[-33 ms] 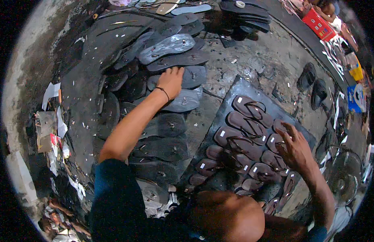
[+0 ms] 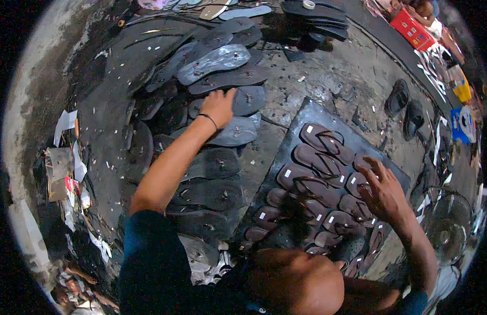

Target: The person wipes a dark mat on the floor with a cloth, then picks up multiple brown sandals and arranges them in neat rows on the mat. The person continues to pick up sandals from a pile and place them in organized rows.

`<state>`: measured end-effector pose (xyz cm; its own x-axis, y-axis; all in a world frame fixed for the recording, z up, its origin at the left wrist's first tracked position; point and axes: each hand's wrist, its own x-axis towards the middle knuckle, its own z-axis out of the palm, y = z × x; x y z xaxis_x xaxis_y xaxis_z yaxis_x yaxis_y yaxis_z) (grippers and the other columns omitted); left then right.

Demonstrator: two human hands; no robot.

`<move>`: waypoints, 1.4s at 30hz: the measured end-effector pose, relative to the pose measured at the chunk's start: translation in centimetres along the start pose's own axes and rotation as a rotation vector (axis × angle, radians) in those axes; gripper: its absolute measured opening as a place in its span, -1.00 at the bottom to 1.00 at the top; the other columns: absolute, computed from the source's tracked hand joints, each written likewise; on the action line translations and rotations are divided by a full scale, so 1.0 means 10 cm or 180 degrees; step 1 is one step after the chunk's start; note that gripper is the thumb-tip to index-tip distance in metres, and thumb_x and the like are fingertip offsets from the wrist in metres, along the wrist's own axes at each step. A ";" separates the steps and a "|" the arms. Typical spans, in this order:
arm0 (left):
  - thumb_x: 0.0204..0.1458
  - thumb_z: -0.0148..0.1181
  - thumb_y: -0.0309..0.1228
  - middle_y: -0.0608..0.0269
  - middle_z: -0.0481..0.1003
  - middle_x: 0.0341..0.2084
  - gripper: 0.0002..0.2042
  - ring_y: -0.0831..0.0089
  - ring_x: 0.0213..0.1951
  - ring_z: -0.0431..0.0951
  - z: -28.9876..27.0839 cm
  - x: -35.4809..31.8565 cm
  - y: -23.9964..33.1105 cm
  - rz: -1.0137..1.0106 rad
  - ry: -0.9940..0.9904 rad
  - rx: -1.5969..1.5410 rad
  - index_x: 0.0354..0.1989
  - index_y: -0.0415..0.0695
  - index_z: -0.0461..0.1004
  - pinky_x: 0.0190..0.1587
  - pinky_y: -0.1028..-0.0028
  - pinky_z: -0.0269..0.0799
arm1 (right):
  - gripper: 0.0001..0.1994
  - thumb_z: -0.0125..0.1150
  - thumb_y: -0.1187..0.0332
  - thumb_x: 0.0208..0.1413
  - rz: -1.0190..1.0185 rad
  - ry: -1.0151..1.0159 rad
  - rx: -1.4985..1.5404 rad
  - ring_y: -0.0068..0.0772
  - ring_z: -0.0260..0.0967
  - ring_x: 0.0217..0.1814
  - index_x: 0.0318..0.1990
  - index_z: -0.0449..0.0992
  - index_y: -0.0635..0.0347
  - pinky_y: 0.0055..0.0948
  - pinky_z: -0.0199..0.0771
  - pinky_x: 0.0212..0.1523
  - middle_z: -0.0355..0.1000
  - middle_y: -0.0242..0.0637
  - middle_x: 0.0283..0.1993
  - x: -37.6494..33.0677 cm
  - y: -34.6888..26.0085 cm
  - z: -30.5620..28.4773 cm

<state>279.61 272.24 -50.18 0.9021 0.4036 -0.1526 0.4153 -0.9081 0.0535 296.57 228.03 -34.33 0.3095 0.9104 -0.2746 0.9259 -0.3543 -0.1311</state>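
Note:
My left hand (image 2: 218,111) lies over a dark sandal sole (image 2: 250,101) in the row on the left, its fingers bent together around the far edge. The fingertips are partly hidden. A grey smeared sole (image 2: 235,131) lies just nearer, and a black sole (image 2: 230,79) just beyond. Over the right side of a dark board (image 2: 313,111), my right hand (image 2: 381,190) has its fingers spread, with nothing in them. Beneath and beside it are brown thong sandals (image 2: 319,160) with small white labels, set in rows on the board.
More black soles (image 2: 209,191) overlap along the left. A stack of dark soles (image 2: 314,18) stands at the far side. A pair of black slippers (image 2: 405,109) lies at the right, near a red crate (image 2: 413,29). My bare knee (image 2: 306,281) rises at the lower edge. Paper scraps (image 2: 65,126) litter the left.
The whole view has shifted very slightly. Both hands keep nearly the same places over the soles and sandals.

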 end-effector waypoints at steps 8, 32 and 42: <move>-0.03 0.34 0.07 0.01 0.51 -0.07 -0.45 -0.03 0.03 0.46 -0.42 0.08 -0.34 -0.0022 0.0085 0.0635 0.04 -0.04 0.55 0.06 0.01 0.38 | -0.41 0.37 0.32 0.03 0.0479 -0.0049 0.0548 0.13 0.32 0.22 0.24 0.33 0.06 -0.05 0.42 0.13 0.19 -0.06 0.32 -0.32 0.22 0.47; 0.32 0.06 -0.15 0.31 0.49 -0.01 -0.61 0.43 0.08 0.47 -0.85 0.25 4.70 -0.0199 -0.1989 -0.4741 0.16 -0.15 0.35 0.06 0.26 0.48 | -0.70 0.19 0.44 0.27 0.1328 0.4111 0.8300 -0.27 0.48 0.07 0.13 0.43 0.18 -0.06 0.59 0.14 0.48 -0.27 0.07 -1.18 0.57 1.44; 0.21 0.27 -0.31 0.30 0.55 -0.12 -0.57 0.57 -0.19 0.56 -0.76 0.41 5.60 0.0472 -0.2730 -0.4498 0.17 -0.21 0.34 -0.13 0.51 0.50 | -0.58 0.25 0.45 0.21 0.1484 0.4382 0.7899 -0.30 0.48 0.09 0.19 0.30 0.26 -0.21 0.65 0.03 0.44 -0.17 0.06 -1.62 0.96 1.39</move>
<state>307.47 223.91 -40.36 0.8174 -0.2812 -0.5028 0.5409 0.0743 0.8378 297.39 206.89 -44.40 0.9127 0.1190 -0.3908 -0.3206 0.8015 -0.5048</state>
